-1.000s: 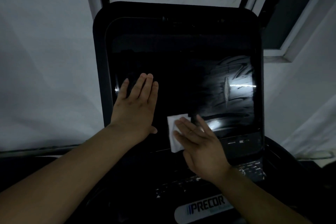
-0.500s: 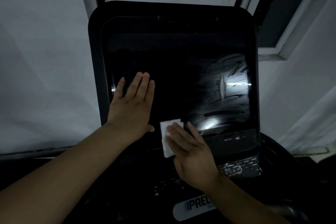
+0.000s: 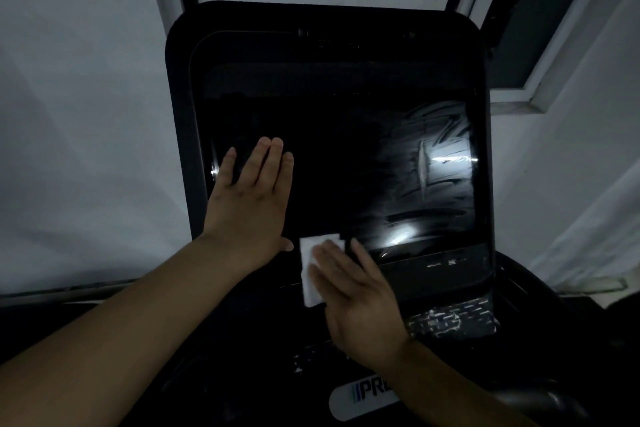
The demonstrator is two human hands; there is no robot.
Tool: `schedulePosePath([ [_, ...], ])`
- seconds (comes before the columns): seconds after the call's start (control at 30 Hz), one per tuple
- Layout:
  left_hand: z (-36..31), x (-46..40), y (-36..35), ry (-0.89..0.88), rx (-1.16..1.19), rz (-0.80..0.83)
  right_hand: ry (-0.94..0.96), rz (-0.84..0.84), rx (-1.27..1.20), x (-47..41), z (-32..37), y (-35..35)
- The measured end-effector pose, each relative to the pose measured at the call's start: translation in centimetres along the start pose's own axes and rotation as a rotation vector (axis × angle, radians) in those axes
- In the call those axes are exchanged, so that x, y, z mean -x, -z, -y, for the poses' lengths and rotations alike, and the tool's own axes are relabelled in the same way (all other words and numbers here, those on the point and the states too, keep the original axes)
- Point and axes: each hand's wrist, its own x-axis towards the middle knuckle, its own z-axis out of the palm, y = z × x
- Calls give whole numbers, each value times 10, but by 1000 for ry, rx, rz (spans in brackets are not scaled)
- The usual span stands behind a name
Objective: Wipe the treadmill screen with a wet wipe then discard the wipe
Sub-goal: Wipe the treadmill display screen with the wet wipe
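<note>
The treadmill screen [image 3: 346, 149] is a large dark panel tilted toward me, with wet streaks glinting on its right half. My left hand [image 3: 247, 203] lies flat on the screen's lower left, fingers together and pointing up, holding nothing. My right hand [image 3: 356, 291] presses a white wet wipe [image 3: 308, 270] against the screen's lower edge, just right of my left thumb. Most of the wipe is hidden beneath the palm and fingers; only its left part shows.
Below the screen lies the dark console with a key panel [image 3: 453, 321] and a white brand badge [image 3: 363, 395]. White walls stand on both sides, and a window frame [image 3: 540, 87] opens at the upper right. The room is dim.
My right hand has slid the wipe slightly left along the screen's lower edge, closer to my left thumb. My left hand stays flat in the same place on the screen.
</note>
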Motion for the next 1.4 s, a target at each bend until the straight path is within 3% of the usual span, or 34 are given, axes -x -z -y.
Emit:
schedulePosePath([
  [0.13,3,0,1,-5,1,6,36,21,40,11,-22,10],
  [0.3,0,-1,-1,1,3,-4,-86,23,198,41,-68,36],
  [0.53,2,0,-1,-1,9,-8,-17,-16,40,17,-16,6],
  [0.67,3,1,1,-9,17,-8,37,31,100,22,-35,17],
  [0.83,1,-1,0,-3,11,4,-132,25,250,37,-85,46],
  [1.13,1,0,1,5,-17,-1,19,-31,79,-23,-29,13],
  [1.23,1,1,3,5,-20,5,59,-5,117,-20,-51,25],
  [1.4,-1,0,2,8,-36,4,-68,-5,235,-10,-95,49],
])
